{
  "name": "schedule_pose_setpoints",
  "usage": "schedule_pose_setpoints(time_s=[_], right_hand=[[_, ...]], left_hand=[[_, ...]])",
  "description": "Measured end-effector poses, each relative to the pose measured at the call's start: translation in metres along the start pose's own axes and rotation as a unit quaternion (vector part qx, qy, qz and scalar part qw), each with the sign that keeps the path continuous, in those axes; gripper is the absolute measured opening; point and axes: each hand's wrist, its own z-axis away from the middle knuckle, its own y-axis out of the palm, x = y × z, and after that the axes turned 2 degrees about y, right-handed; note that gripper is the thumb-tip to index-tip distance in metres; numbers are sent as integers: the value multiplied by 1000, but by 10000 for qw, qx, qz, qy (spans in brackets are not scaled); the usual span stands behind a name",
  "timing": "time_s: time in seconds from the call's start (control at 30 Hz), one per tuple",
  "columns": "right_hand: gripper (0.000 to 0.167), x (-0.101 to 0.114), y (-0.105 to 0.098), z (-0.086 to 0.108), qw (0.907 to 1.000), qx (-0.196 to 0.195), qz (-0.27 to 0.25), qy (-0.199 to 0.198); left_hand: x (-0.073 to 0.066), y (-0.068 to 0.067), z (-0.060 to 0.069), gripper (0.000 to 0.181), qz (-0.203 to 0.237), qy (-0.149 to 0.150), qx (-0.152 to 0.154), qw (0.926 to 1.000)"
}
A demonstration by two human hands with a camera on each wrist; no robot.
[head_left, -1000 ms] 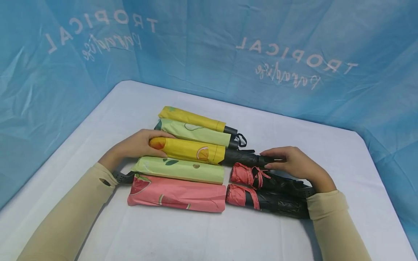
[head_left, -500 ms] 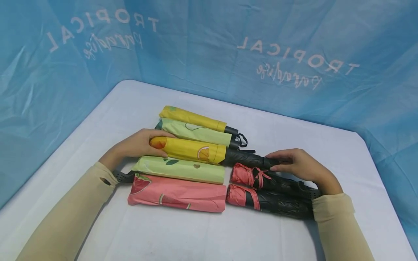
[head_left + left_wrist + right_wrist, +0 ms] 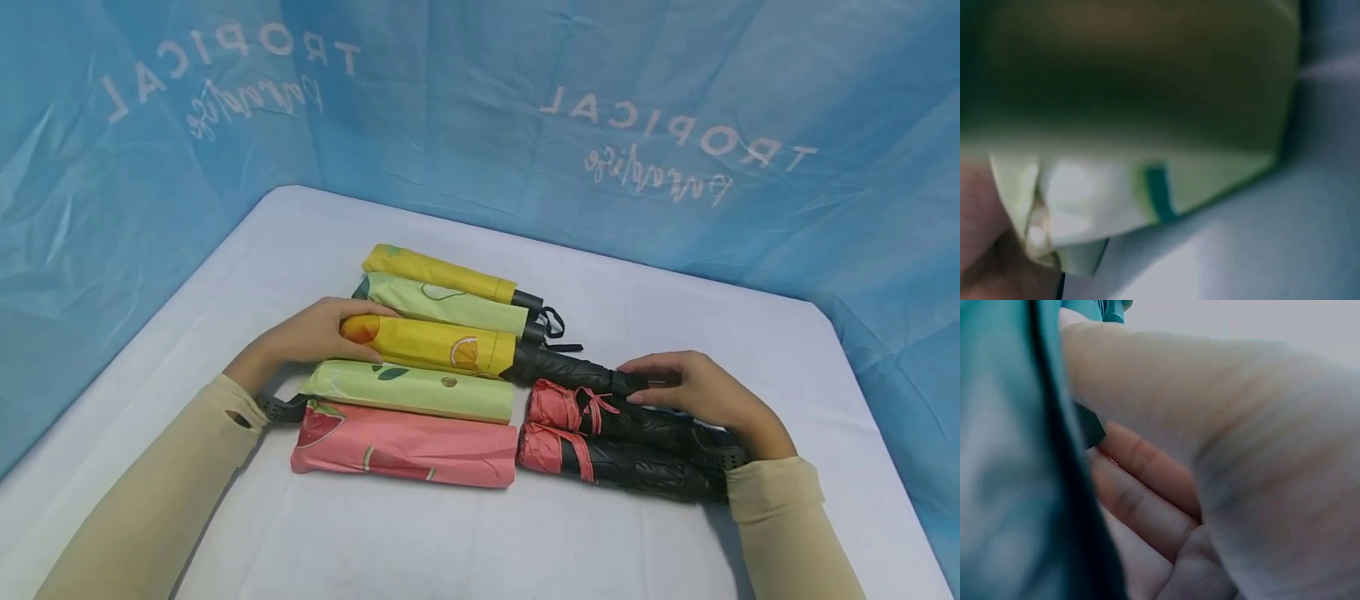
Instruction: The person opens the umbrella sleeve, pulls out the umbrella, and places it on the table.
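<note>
In the head view, my left hand (image 3: 322,329) grips the left end of a yellow umbrella sleeve (image 3: 420,343) printed with an orange slice. A folded black umbrella (image 3: 566,368) sticks out of that sleeve's right end. Its tip is pinched between the thumb and fingers of my right hand (image 3: 697,385). Just in front lie a pale green sleeve (image 3: 427,392) and a pink watermelon-print sleeve (image 3: 420,446). Two folded black umbrellas with red ends, one behind (image 3: 553,406) and one in front (image 3: 645,471), lie under my right wrist. The left wrist view is mostly blocked by blurred green cloth (image 3: 1210,181).
Behind the gripped sleeve lie another pale green sleeved umbrella (image 3: 457,304) with a black strap and a thin yellow sleeved umbrella (image 3: 442,272). All rest on a white-covered table (image 3: 480,542). A blue printed curtain (image 3: 465,108) hangs around its back and sides.
My right hand has moved to the right and slightly nearer, drawing the black umbrella a little further out of the yellow sleeve. My left hand stays in place on the sleeve.
</note>
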Motion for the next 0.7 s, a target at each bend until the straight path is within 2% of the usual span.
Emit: schedule_pose_setpoints(time_s=[0.23, 0.37, 0.57, 0.7], right_hand=[[42, -6, -1, 4, 9998, 14, -213, 19], [41, -8, -3, 6, 9999, 42, -160, -16], [42, -15, -9, 13, 9999, -28, -13, 168], [41, -19, -15, 17, 9995, 84, -189, 222]], left_hand=[[1, 1, 0, 61, 39, -30, -18, 10000], [2, 1, 1, 61, 55, -21, -2, 10000], [2, 1, -1, 62, 31, -17, -2, 10000], [2, 1, 0, 62, 69, -17, -4, 10000]])
